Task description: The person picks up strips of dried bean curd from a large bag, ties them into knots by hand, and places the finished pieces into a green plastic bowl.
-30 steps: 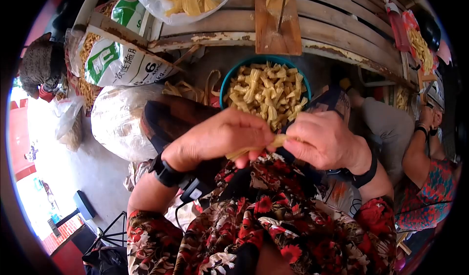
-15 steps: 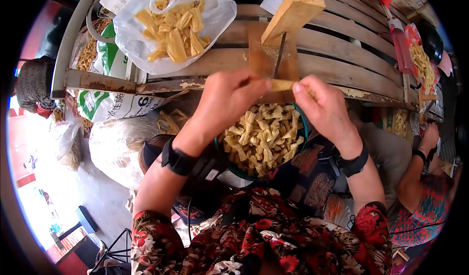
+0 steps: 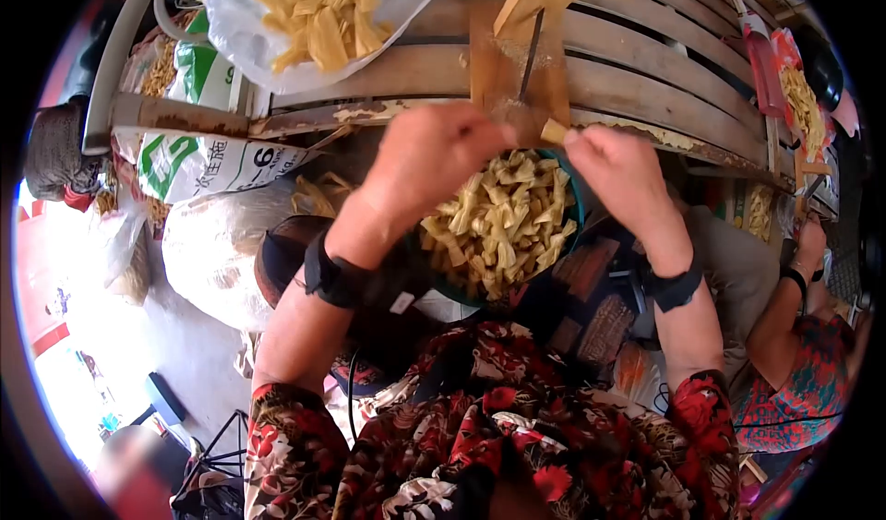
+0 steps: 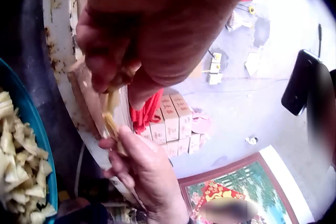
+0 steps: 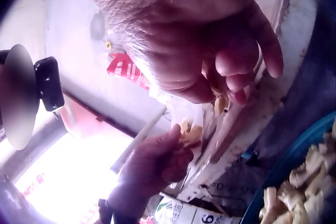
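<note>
My right hand [image 3: 620, 177] pinches a short yellow strip [image 3: 555, 131] over the slatted bench's front edge. In the right wrist view, the strip [image 5: 219, 103] hangs with a narrowed, knot-like part below the fingers. My left hand [image 3: 429, 160] is raised opposite, fingers bent and blurred, with a gap between its fingertips and the strip; whether it holds anything is unclear. The left wrist view shows the strip [image 4: 109, 119] between both hands, overlapping the left fingers. Below them, a teal basin [image 3: 580, 215] holds many knotted yellow pieces [image 3: 503, 220].
A wooden block with a dark metal rod [image 3: 532, 54] stands on the bench [image 3: 646, 68]. A plastic bag of yellow pieces [image 3: 323, 17] lies at its left. Wrapped sacks [image 3: 217, 252] are beside my left arm, and another person [image 3: 798, 363] sits at the right.
Both hands have risen from my lap to the bench edge. The strip spanned both hands half a second ago; now the left fingertips are apart from it. The view has shifted slightly.
</note>
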Tool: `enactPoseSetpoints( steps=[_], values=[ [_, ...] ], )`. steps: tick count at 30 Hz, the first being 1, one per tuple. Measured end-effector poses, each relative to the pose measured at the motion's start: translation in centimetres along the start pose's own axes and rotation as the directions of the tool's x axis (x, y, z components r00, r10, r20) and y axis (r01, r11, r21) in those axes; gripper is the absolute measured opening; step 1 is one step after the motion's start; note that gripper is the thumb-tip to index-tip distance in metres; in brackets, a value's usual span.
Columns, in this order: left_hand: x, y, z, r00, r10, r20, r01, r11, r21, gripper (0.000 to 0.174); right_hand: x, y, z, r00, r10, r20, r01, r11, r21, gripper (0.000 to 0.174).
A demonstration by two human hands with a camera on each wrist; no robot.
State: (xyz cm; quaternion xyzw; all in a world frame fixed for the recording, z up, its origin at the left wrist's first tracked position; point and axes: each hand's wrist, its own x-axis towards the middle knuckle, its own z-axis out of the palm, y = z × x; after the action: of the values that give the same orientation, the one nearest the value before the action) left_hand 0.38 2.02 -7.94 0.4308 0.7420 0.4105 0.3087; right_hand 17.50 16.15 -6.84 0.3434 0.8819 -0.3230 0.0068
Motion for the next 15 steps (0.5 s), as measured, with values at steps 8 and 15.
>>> enactPoseSetpoints(
  steps=[8,15],
  values=[
    [-7.4,1.8,-5.5,0.997,-0.062,0.039,0.067,0.986,-0.149,0.027,-3.5,1.0,6.8,0.977,-0.044,0.211,0.009,0.986,0.164,0.035],
    [-16.6,-10.6,-13.5,0.787,-0.552,-0.275,0.361,0.774,-0.519,0.023,-2.4,0.1,12.5,0.941,-0.035,0.336,0.051,0.998,-0.038,0.037]
  ],
)
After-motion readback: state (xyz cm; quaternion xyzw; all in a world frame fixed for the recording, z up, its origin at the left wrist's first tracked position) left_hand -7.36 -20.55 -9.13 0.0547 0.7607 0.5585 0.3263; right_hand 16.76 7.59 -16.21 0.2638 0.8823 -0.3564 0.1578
